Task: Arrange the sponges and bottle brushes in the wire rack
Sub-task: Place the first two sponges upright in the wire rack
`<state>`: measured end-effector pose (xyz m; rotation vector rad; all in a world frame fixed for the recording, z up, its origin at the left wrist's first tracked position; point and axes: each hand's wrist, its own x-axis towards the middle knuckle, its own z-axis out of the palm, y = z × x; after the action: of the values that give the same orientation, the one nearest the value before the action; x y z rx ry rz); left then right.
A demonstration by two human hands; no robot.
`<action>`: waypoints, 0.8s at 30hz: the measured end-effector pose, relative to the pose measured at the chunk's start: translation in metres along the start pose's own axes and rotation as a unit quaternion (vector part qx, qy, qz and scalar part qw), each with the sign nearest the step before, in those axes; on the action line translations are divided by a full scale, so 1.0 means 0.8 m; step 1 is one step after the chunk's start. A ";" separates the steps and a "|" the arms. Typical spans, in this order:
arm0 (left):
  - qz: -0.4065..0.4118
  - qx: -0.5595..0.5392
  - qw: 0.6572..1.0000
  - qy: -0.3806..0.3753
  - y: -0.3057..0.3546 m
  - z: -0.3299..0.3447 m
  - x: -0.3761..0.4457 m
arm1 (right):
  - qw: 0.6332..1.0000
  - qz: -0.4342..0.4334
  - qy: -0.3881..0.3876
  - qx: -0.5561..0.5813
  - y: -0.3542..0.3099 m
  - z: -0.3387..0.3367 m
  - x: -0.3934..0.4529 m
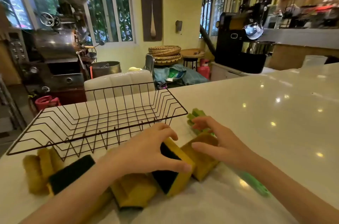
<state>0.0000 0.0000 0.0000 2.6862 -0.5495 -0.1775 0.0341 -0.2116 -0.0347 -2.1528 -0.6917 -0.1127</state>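
Note:
A black wire rack (102, 113) stands on the white counter, with nothing inside it. In front of it lie several yellow sponges with dark scouring faces. My left hand (146, 152) grips one yellow and black sponge (174, 178) between thumb and fingers, tilted on edge. My right hand (218, 139) hovers with fingers spread over another yellow sponge (200, 157), touching or just above it. A green bottle brush (196, 115) lies under that hand, its handle (256, 185) showing by my right forearm. A further sponge (69, 174) lies at the left.
The white glossy counter (266, 113) stretches away to the right. A yellow bristly brush (34, 174) lies at the near left by the rack's corner. A white chair back (119, 82) stands just behind the counter. Coffee machines and baskets fill the room beyond.

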 end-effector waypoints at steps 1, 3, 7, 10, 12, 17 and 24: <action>-0.007 0.004 1.000 -0.014 0.005 0.001 0.001 | 1.000 0.005 -0.012 -0.013 0.002 -0.001 -0.002; -0.014 0.023 1.000 -0.012 0.005 0.008 0.003 | 0.997 0.008 -0.041 -0.057 0.006 -0.002 -0.005; -0.003 0.042 0.999 0.007 0.000 0.018 0.005 | 0.988 -0.020 -0.092 -0.122 0.011 0.003 -0.012; 0.008 0.036 0.999 0.014 -0.002 0.017 0.005 | 0.983 -0.030 -0.113 -0.144 0.013 0.001 -0.016; 0.008 0.032 0.999 0.015 -0.004 0.018 0.004 | 0.978 -0.047 -0.117 -0.166 0.015 0.002 -0.020; 0.011 0.028 0.999 0.025 -0.005 0.018 -0.001 | 0.969 -0.071 -0.088 -0.218 0.019 0.011 -0.023; -0.008 0.037 0.999 -0.003 -0.003 0.011 -0.008 | 0.955 -0.099 -0.068 -0.270 0.012 0.016 -0.015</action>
<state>-0.0068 0.0016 -0.0084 2.7634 -0.5472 -0.1729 0.0269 -0.2123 -0.0533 -2.6232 -1.0511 -0.2909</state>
